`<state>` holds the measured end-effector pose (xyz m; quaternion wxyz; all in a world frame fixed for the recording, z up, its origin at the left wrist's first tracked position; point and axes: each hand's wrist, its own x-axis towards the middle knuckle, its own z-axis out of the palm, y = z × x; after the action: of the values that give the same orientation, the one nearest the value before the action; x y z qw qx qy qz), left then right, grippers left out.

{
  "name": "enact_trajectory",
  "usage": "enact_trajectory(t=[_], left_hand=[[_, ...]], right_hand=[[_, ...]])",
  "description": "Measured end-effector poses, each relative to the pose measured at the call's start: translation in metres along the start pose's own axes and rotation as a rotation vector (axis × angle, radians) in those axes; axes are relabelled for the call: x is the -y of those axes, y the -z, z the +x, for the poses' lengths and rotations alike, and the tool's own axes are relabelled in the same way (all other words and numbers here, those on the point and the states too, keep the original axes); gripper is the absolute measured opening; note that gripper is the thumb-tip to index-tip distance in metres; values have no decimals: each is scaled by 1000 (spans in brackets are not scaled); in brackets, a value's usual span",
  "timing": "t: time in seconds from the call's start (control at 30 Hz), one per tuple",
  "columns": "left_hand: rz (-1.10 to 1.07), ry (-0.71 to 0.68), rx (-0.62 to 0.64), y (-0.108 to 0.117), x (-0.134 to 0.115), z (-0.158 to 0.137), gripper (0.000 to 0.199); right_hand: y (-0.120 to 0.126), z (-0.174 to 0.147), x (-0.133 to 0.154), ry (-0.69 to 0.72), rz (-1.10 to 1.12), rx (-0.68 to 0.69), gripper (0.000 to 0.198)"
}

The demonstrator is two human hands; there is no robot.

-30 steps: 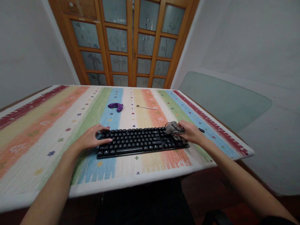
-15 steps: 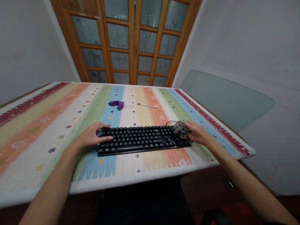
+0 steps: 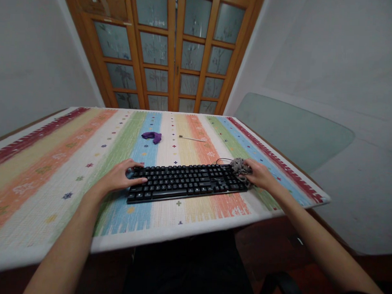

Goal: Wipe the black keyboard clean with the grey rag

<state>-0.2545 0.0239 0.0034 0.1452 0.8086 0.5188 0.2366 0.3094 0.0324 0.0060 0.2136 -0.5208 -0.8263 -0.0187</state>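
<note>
A black computer keyboard [image 3: 185,181] lies on the striped tablecloth near the table's front edge. My left hand [image 3: 122,175] grips its left end, thumb lying over the keys and fingers at the back edge. In my right hand [image 3: 261,174] is a bunched grey cloth [image 3: 240,168], pressed against the keyboard's right end over the number keys. The cloth hides some of those keys, and my right fingertips are partly hidden in it. A thin black cable [image 3: 224,159] curves up behind the keyboard beside the cloth.
Beyond the keyboard lie a crumpled purple cloth [image 3: 152,137] and a thin stick-like brush [image 3: 192,138]. The tablecloth [image 3: 92,169] covers the table. Wooden doors with glass panes [image 3: 156,47] stand behind it; a chair armrest [image 3: 283,287] is below right.
My right hand has shifted the grey cloth slightly to the right along the keyboard's right end. My left hand and the keyboard have stayed in place.
</note>
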Motion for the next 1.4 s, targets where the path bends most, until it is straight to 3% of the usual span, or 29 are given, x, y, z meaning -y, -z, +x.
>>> enact_trajectory(t=[0.17, 0.37, 0.53, 0.67, 0.87, 1.07, 1.4], left_hand=[[-3, 11, 11, 0, 0, 1, 68], [-46, 89, -2, 4, -10, 0, 72], [-113, 145, -20, 8, -16, -1, 72], [-140, 143, -72, 8, -14, -1, 69], [-212, 132, -88, 4, -6, 3, 70], [-245, 122, -81, 4, -7, 3, 78], [-202, 134, -68, 2, -10, -1, 82]], right_hand=[[13, 16, 20, 0, 43, -59, 30], [17, 58, 97, 166, 157, -121, 38], [-15, 94, 181, 363, 273, -67, 39], [-48, 115, 244, 467, 242, 21, 37], [-81, 129, 312, 540, 174, 132, 40], [-94, 130, 332, 591, 34, 192, 30], [-88, 122, 311, 566, -13, 226, 37]])
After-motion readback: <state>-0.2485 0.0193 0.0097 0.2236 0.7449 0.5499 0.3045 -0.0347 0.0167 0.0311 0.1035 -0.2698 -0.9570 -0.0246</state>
